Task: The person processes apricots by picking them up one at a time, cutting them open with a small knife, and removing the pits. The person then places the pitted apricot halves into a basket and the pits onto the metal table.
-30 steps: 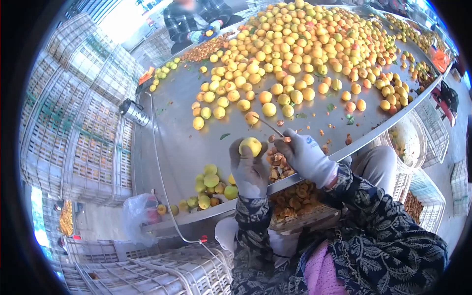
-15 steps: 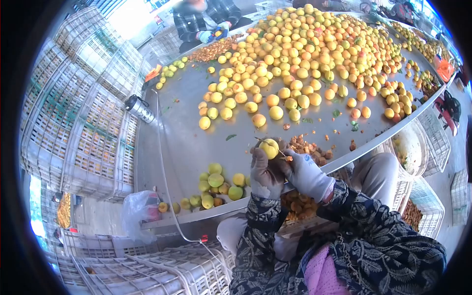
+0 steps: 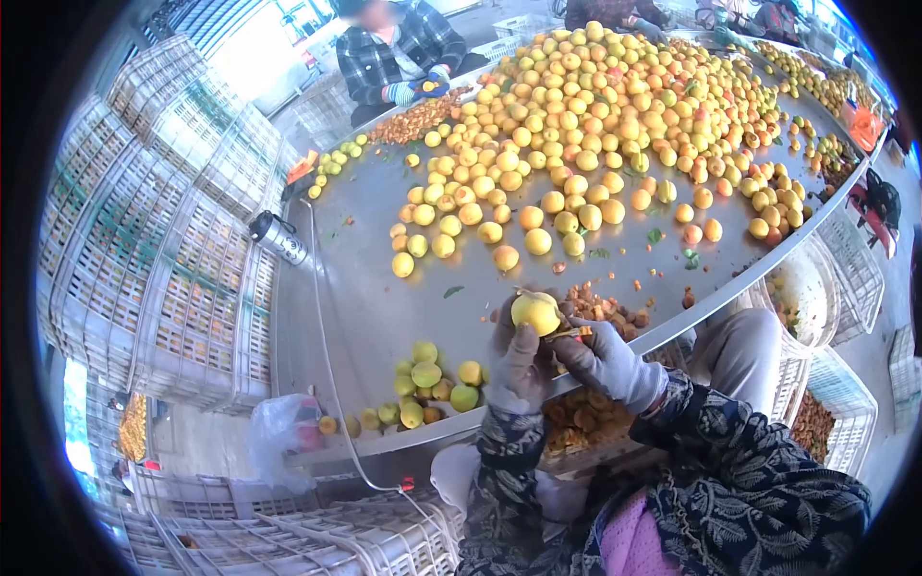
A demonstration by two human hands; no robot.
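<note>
My left hand (image 3: 519, 370), in a grey-stained glove, is closed around a round yellow peach-like fruit (image 3: 535, 313) above the table's near edge. A dark line of cut or stem shows at the fruit's lower right. My gloved right hand (image 3: 610, 365) pinches a small thin tool (image 3: 576, 332) against that side; its tip looks orange, and I cannot tell its exact kind. Just beyond the hands lies a pile of brownish pits and scraps (image 3: 605, 309). Under them, below the table edge, more orange-brown pieces (image 3: 586, 422) fill a container.
A big heap of yellow fruit (image 3: 595, 115) covers the far part of the metal table (image 3: 375, 307). Greener fruit (image 3: 425, 374) sits at the near left, by a plastic bag (image 3: 279, 432). A flask (image 3: 279, 237) and stacked crates (image 3: 182, 259) stand left. Across the table, a person (image 3: 399, 58) works.
Both hands have come slightly nearer with the fruit, which has turned, and the right hand's tool sits lower on its right side. The view has tilted up a little.
</note>
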